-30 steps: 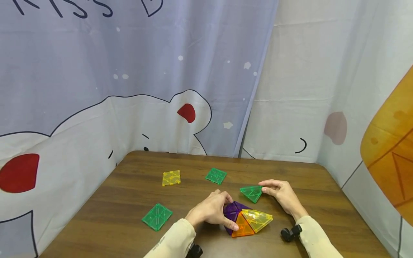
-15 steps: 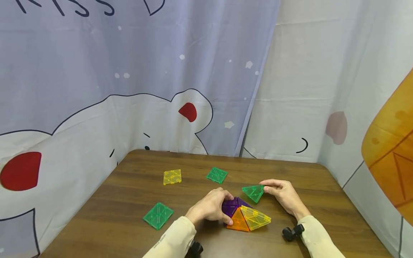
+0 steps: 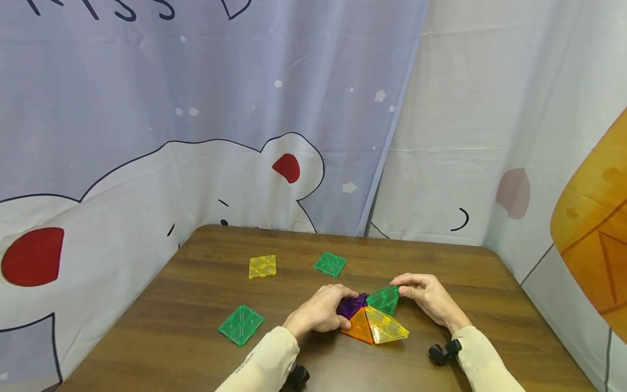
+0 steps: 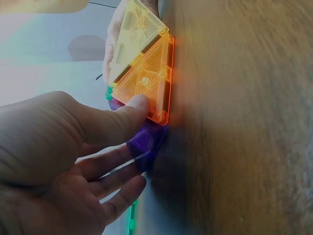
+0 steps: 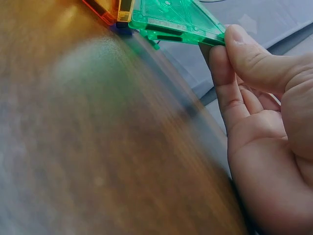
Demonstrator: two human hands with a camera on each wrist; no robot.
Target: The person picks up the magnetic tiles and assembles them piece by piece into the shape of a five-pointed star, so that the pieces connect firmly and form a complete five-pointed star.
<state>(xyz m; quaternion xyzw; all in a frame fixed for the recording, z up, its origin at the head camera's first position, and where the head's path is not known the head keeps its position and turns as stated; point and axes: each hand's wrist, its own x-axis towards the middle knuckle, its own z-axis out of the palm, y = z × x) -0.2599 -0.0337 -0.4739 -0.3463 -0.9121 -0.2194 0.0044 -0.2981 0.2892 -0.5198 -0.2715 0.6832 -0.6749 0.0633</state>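
My left hand (image 3: 318, 311) holds the left side of a cluster of translucent magnetic tiles. Its thumb lies on the orange triangle tile (image 4: 146, 81), and its other fingers are around the purple tiles (image 3: 349, 307), which they partly cover. A yellow triangle tile (image 3: 386, 325) joins the orange one on its right. Between thumb and forefinger, my right hand (image 3: 431, 300) pinches the outer corner of a green triangle tile (image 3: 384, 299). That tile's inner end meets the cluster beside the purple and yellow tiles; in the right wrist view it is raised off the table.
On the wooden table (image 3: 171, 337) lie a green square tile (image 3: 241, 325) at left, a yellow square tile (image 3: 262, 267) farther back, and another green square tile (image 3: 330, 264) near the back middle. A printed curtain (image 3: 220, 98) hangs behind the table.
The cluster has moved up and turned slightly in my left hand. The gap between it and the green triangle tile in my right hand has closed.
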